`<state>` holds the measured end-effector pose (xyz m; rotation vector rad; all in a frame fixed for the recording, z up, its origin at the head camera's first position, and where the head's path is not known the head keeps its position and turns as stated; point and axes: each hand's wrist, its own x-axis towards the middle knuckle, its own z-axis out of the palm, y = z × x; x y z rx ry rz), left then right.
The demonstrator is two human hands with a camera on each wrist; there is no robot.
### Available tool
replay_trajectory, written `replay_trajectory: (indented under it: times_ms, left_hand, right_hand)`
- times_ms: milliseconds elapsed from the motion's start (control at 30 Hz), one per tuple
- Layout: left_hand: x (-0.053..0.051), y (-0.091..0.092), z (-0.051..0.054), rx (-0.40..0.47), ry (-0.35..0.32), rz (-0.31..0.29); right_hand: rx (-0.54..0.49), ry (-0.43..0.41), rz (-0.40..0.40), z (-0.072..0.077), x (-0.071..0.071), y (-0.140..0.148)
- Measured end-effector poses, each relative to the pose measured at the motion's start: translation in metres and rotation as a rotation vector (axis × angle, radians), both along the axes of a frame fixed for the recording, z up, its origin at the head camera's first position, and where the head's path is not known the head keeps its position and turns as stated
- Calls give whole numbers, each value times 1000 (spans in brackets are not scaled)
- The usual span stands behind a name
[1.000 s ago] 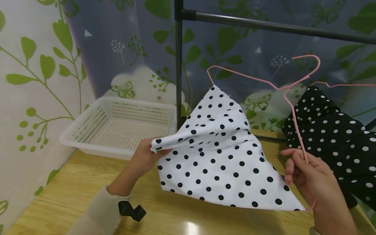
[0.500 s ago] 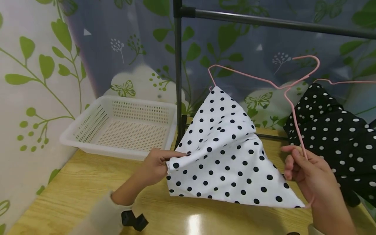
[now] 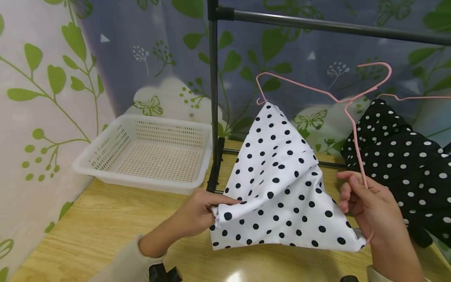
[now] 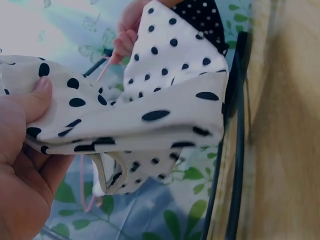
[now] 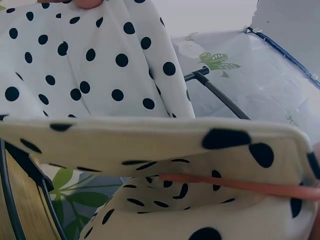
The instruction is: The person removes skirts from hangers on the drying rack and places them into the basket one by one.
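A white cloth with black dots (image 3: pixel 275 188) hangs over a pink wire hanger (image 3: pixel 356 133), whose left end and hook stand out above it. My left hand (image 3: pixel 195 213) pinches the cloth's folded left edge between thumb and fingers; in the left wrist view the thumb lies on top of the cloth (image 4: pixel 155 115). My right hand (image 3: pixel 375 207) grips the hanger's right arm, close to the cloth's lower right corner. The right wrist view shows the hanger's pink wire (image 5: pixel 240 185) running inside the cloth's opening.
A white perforated basket (image 3: pixel 141 180) stands at the left on the wooden table (image 3: pixel 116 219). Behind the cloth rises a dark metal rack (image 3: pixel 213 90) with a top bar. At the right hangs a black cloth with white dots (image 3: pixel 398 156) on another pink hanger.
My left hand has moved right and down with the cloth's edge, and the cloth's left side has shifted rightward. The hanger has moved slightly right; my right hand keeps its grip on it.
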<state>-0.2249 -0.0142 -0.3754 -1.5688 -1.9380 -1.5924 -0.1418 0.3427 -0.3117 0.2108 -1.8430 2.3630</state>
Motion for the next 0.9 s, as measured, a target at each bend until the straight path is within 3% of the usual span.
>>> replay_trajectory:
  times_ms: [133, 300, 400, 633, 900]
  left_hand:
    - [-9, -9, 2, 12, 15, 95]
    - [-17, -25, 7, 7, -14, 209]
    - [-21, -34, 10, -2, -34, 246]
    - [-31, -48, 17, -8, 1, 362]
    - [-42, -56, 16, 21, 3, 456]
  right_hand:
    - [15, 7, -2, -1, 0, 1]
    - [64, -16, -21, -3, 3, 3]
    - [82, -30, -23, -4, 5, 5]
    - [119, -45, -26, -3, 7, 7]
    - [183, -60, -59, -4, 9, 10]
